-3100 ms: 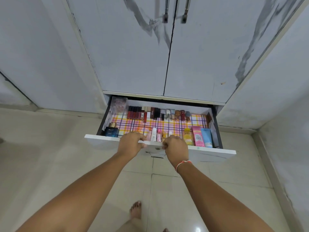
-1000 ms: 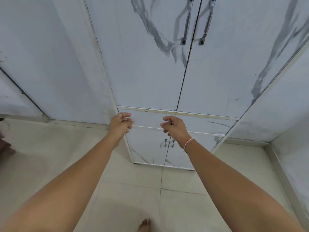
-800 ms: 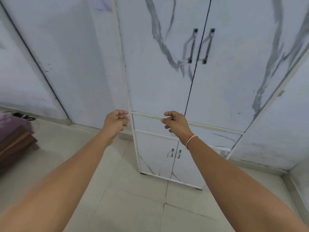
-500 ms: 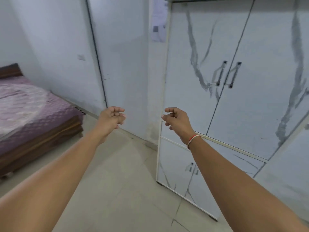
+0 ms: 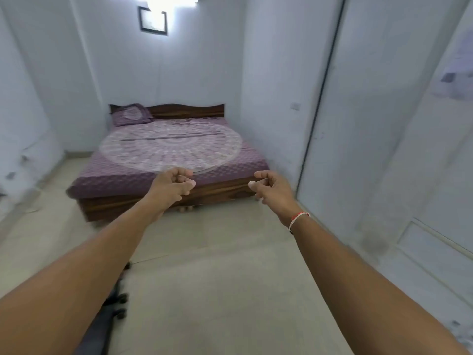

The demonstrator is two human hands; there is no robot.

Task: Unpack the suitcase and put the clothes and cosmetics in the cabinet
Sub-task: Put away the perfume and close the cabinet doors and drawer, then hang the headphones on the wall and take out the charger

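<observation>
Both arms out toward the bed, nothing in either hand.

Left hand (image 5: pixel 171 187) raised mid-frame, fingers (image 5: pixel 184 172) loosely curled around nothing; right hand (image 5: pixel 271 189) level with it and well apart, likewise loosely curled and holding nothing, with a red-and-white thread band (image 5: pixel 298 219) at the wrist. Straight ahead, a wooden bed (image 5: pixel 163 198) under a purple mandala spread (image 5: pixel 169 147), one matching pillow (image 5: pixel 131 114) propped at the headboard (image 5: pixel 189 110). Above it, a dark-framed picture (image 5: pixel 153 20) on the pale wall, washed out by a bright light. Along the right edge, blurred white panels of the cabinet (image 5: pixel 435 247), shut. Low left, behind the left forearm, dark castor wheels (image 5: pixel 120 298) on the pale tiled floor (image 5: pixel 217 278). Suitcase, clothes and cosmetics nowhere in view.
</observation>
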